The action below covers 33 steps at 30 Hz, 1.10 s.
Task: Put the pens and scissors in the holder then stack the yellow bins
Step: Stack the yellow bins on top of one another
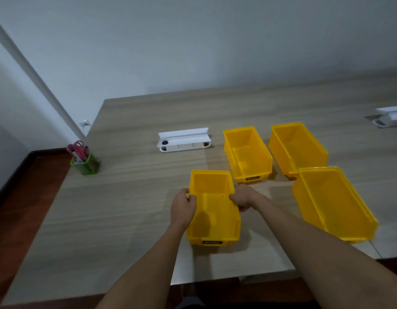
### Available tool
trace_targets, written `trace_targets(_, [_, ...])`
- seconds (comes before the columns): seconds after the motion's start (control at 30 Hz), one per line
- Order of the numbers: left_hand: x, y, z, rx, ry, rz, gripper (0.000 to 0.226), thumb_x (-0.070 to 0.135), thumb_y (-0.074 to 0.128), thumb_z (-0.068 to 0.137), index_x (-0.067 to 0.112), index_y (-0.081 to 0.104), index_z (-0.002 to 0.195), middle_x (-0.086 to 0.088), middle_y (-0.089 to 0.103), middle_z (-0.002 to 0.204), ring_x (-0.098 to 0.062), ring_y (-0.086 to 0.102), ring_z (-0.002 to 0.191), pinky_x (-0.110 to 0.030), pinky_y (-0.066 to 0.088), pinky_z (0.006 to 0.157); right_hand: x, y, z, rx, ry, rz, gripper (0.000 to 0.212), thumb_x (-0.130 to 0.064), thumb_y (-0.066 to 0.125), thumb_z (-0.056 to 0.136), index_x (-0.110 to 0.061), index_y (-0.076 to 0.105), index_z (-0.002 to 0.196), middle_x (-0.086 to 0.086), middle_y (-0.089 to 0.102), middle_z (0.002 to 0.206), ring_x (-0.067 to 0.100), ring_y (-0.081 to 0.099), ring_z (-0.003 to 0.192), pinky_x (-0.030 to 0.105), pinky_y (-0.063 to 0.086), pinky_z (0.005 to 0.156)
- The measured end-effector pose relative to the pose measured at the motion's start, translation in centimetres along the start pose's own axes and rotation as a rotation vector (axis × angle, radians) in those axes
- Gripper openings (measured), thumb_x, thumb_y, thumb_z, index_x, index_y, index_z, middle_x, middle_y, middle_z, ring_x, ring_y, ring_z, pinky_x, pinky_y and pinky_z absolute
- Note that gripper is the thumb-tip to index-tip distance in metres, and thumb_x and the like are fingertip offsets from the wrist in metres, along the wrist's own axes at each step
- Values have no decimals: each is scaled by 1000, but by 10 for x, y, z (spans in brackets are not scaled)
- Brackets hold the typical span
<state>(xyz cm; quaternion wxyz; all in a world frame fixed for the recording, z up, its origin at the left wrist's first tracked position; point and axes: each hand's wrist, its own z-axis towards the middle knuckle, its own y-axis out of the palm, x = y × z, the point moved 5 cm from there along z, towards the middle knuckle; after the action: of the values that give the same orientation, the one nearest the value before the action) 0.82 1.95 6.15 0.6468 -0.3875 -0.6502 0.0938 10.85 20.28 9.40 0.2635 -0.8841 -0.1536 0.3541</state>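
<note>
Open table (130, 197) left; three yellow bins (247, 152) crowd the right

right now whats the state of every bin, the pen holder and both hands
near left bin: upright, empty, held by both side rims
middle small bin: upright, empty, unstacked
far right bin: upright, empty, unstacked
near right bin: upright, empty, unstacked
green holder: upright at the table's left edge, pens and scissors inside
left hand: gripping the bin's left rim
right hand: gripping the bin's right rim
</note>
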Motion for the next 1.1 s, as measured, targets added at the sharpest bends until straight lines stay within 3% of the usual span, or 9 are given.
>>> trace_targets(0.1, [-12,-28,29,25,0,-9,26,20,48,95,10,60,115,-3,60,79,-20,56,68,-29,39,60,-36,4,28,-17,-62,-18,28,-16,49,94,-5,60,117,9,55,70,20,52,52,27,46,46])
trace_targets(0.17, [-17,-42,50,22,11,-17,25,17,47,95,9,59,116,-3,59,77,-17,54,65,-29,37,56,-58,3,42,-12,-59,-17,12,-10,52,92,-6,63,88,5,49,60,18,46,50,29,44,52])
trace_targets(0.23, [-20,-52,69,-6,35,-31,25,14,45,96,11,57,118,-2,58,76,-12,51,62,-27,36,52,-74,2,62,14,-56,0,17,-8,55,90,-15,58,75,3,50,60,19,48,53,30,45,53])
trace_targets(0.33, [-24,-64,102,-40,96,-17,26,13,42,99,10,57,121,-7,61,83,-14,53,67,-28,40,59,-73,10,137,6,-84,93,17,-15,64,81,-19,70,96,8,71,85,33,68,79,45,60,68])
trace_targets(0.43, [-29,-71,140,-52,136,17,27,16,41,101,11,57,122,-12,66,100,-19,57,82,-34,49,76,-71,14,187,5,-74,191,24,-16,69,79,-17,71,102,11,74,99,37,70,91,58,58,78])
trace_targets(0.57, [-32,-73,184,-80,160,14,26,17,41,101,12,58,120,-10,66,98,-17,57,82,-30,43,75,-126,-8,155,110,-70,153,16,-9,58,90,1,68,97,15,71,94,31,66,86,32,58,69])
trace_targets(0.67, [-33,-71,206,-99,161,14,25,17,42,101,14,58,120,-8,65,97,-18,56,83,-30,43,75,-133,-15,170,188,-42,111,21,-12,54,91,-1,69,102,15,71,106,32,65,93,40,54,77])
trace_targets(0.87, [-49,-60,231,-115,134,-6,25,20,42,101,16,57,119,-6,64,102,-20,59,89,-34,48,79,-148,-13,176,260,-31,122,23,-2,47,96,9,61,111,24,62,119,40,57,110,35,44,84])
trace_targets(1.1, [-52,-54,237,-115,141,-15,25,22,38,102,14,54,119,-8,63,105,-19,58,91,-36,49,79,-140,-13,191,290,-9,189,24,-12,43,101,-1,55,118,19,58,125,34,55,114,39,43,88])
